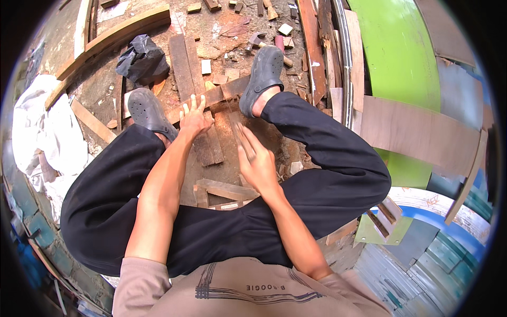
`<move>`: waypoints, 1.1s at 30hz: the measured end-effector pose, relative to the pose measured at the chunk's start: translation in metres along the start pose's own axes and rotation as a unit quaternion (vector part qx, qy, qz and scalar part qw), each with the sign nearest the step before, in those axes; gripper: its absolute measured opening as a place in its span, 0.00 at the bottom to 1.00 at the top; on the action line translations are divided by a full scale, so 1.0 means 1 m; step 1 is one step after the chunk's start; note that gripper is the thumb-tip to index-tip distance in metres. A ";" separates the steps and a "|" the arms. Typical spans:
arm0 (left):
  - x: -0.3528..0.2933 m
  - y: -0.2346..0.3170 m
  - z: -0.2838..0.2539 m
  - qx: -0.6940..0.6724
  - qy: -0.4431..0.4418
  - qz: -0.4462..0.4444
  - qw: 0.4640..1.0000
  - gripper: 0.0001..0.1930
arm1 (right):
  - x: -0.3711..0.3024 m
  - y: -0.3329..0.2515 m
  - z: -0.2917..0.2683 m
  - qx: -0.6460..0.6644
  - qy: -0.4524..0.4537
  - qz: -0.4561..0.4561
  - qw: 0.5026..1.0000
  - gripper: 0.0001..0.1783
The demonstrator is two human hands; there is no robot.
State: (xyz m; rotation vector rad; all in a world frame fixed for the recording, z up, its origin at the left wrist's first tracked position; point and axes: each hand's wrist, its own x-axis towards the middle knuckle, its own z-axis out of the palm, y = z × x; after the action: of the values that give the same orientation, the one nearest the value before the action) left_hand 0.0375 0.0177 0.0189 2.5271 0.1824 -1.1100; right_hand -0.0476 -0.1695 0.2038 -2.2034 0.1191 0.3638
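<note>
A long brown wood strip lies slantwise between my two feet, across a flat plank. My left hand presses down on the strip with its fingers spread. In my right hand is a thin, motion-blurred blade that looks like a saw. Its far end meets the strip to the right of my left hand. The saw's handle is mostly hidden by my fingers. Orange-brown dust lies under the strip near the blade. My right clog touches the strip's right end, and my left clog is by its left end.
A hammer and small wood offcuts lie beyond my feet. At left are a black plastic bag, a long beam and white cloth. Boards and a green panel flank my right. A small wooden frame sits near my lap.
</note>
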 end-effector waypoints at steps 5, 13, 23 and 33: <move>0.000 -0.005 -0.001 -0.001 -0.021 -0.005 1.000 0.52 | -0.037 -0.005 -0.011 0.030 -0.004 -0.033 0.999 0.29; 0.001 -0.006 0.008 0.011 -0.021 0.007 1.000 0.53 | 0.006 -0.002 0.007 0.031 -0.018 0.062 0.997 0.26; 0.007 -0.006 0.000 0.004 -0.007 0.006 1.000 0.53 | -0.033 -0.002 -0.009 0.047 -0.004 -0.011 0.999 0.30; 0.004 -0.008 0.003 0.010 -0.016 -0.004 1.000 0.53 | -0.052 0.004 -0.018 0.043 0.010 -0.087 0.995 0.29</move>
State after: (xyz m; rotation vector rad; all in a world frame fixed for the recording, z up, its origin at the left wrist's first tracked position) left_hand 0.0363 0.0241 0.0119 2.5260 0.1731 -1.1605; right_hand -0.0940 -0.1886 0.2264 -2.1134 -0.0449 0.2343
